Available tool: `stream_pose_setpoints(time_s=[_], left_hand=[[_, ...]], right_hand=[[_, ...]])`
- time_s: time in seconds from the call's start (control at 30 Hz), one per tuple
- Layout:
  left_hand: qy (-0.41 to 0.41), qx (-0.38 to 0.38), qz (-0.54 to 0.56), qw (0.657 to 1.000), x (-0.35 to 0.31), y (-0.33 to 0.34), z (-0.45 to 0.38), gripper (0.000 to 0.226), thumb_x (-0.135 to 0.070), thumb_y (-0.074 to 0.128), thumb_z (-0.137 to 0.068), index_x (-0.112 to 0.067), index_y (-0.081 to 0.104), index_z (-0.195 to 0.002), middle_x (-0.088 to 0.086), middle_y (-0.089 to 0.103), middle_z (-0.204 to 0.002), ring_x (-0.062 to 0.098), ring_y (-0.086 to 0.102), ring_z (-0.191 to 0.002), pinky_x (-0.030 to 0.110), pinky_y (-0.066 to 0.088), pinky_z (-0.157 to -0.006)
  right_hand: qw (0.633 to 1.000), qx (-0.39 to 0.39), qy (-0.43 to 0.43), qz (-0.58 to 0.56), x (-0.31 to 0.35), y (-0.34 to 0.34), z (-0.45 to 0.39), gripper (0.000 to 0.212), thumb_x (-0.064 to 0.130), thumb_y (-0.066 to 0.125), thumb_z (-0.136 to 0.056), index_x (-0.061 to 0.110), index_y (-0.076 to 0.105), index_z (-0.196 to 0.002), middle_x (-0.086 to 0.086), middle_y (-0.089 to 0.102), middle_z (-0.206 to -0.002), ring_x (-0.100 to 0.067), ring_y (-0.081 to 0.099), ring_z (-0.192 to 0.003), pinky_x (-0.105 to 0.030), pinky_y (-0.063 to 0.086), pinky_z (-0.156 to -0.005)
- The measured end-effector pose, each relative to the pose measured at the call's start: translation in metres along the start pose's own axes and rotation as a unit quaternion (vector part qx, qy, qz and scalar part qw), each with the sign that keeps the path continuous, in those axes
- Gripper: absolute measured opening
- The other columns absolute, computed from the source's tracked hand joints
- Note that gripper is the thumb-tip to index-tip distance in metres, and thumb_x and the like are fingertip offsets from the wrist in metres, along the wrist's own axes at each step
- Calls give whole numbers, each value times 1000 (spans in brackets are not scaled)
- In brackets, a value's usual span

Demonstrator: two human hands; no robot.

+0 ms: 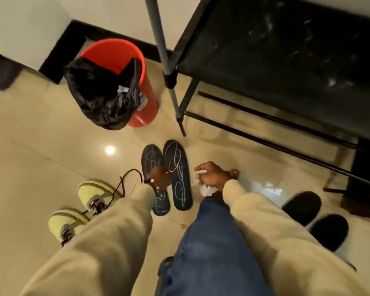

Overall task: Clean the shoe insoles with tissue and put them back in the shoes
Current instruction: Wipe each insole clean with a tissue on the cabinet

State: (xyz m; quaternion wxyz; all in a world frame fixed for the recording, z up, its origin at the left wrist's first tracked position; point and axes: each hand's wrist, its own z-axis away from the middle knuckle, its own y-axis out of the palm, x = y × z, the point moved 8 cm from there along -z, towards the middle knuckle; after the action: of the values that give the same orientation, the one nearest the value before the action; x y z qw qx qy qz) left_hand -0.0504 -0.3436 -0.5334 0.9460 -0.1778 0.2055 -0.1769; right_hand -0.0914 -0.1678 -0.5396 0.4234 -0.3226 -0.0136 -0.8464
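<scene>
While the person crouches over a glossy tiled floor, a black metal-framed table fills the upper right, with a grey tripod leg in front of it. An orange bin lined with a black bag stands at upper centre. A pair of black slippers sits at the right. Two pale yellow shoes with loose dark laces lie at the lower left, toes pointing up-left. Two dark blue insoles lie flat on the floor side by side, touching, between the hands and just right of the shoes. The left hand rests on the left insole; whether its fingers grip it cannot be determined. The right hand is curled around crumpled white tissue, just beside the right insole. The hands are apart.
</scene>
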Motion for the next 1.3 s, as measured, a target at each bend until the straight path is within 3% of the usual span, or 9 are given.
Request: stream_pose_setpoints(time_s=[0.2, 0.37, 0.47, 0.63, 0.8, 0.9, 0.97, 1.03, 1.3], left_hand=[[-33, -20, -28, 999, 41, 39, -47, 41, -7, 44, -96, 1, 42, -137, 20, 51, -134, 36, 48, -125, 38, 40, -104], [-41, -44, -15, 998, 48, 52, -54, 48, -13, 45, -95, -7, 40, -141, 20, 37, -143, 40, 38, -131, 41, 33, -111], [-57, -64, 27, 996, 55, 46, -56, 48, -10, 43, -93, -10, 42, -141, 21, 38, -143, 40, 39, -130, 42, 34, -110], [-18, -75, 27, 997, 49, 24, -38, 39, -7, 44, -95, -13, 58, -130, 13, 57, -130, 34, 53, -117, 40, 45, -101], [-4, -95, 102, 990, 36, -11, 9, 32, -10, 50, -94, -15, 64, -122, 9, 60, -125, 28, 59, -108, 34, 48, -96], [21, -98, 162, 982, 20, -28, 53, 32, -7, 53, -93, -15, 64, -121, 11, 62, -122, 26, 61, -102, 37, 51, -93], [51, -102, 187, 976, 6, -38, 80, 30, -5, 56, -91, -14, 67, -118, 11, 65, -116, 25, 60, -106, 34, 49, -95], [92, -99, 229, 964, -11, -48, 117, 29, 1, 57, -90, -5, 66, -117, 11, 66, -105, 22, 60, -93, 25, 52, -82], [190, -2, 296, 936, -61, -64, 249, 29, 5, 59, -88, -1, 65, -115, 0, 72, -67, 13, 67, -57, 24, 58, -59]], right_hand=[[991, 86, 61, 81, -36, 47, -62, 42, 13, 59, -85, 9, 53, -126, -12, 56, -127, -27, 56, -106, -32, 49, -87], [992, 88, 51, 69, -46, 69, -88, 60, 22, 59, -84, 12, 43, -141, -10, 46, -143, -30, 47, -126, -37, 40, -106], [996, 76, 52, 4, -52, 70, -90, 49, 17, 64, -77, 5, 55, -124, -17, 59, -124, -31, 57, -112, -45, 48, -97], [988, 62, 46, -136, -37, 53, -63, 21, 0, 55, -93, -7, 60, -112, -15, 60, -101, -27, 60, -96, -40, 52, -93], [981, 87, 3, -173, 10, 27, -6, 19, -4, 50, -95, -20, 56, -104, -27, 59, -93, -27, 60, -81, -20, 45, -55], [973, 80, -33, -213, 47, 1, 48, 13, -8, 44, -96, -13, 55, -100, -23, 52, -85, -24, 54, -67, -19, 37, -45], [970, 62, -50, -229, 64, -20, 80, 16, -4, 43, -98, -6, 56, -88, -19, 53, -78, -22, 53, -59, -21, 37, -45], [971, 15, -76, -227, 76, -46, 115, 18, 4, 49, -98, 2, 59, -83, -16, 56, -72, -21, 53, -56, -23, 41, -46], [943, -200, -178, -200, 73, -134, 278, 19, 18, 69, -87, 12, 71, -105, 2, 68, -87, -5, 59, -73, -17, 46, -63]])
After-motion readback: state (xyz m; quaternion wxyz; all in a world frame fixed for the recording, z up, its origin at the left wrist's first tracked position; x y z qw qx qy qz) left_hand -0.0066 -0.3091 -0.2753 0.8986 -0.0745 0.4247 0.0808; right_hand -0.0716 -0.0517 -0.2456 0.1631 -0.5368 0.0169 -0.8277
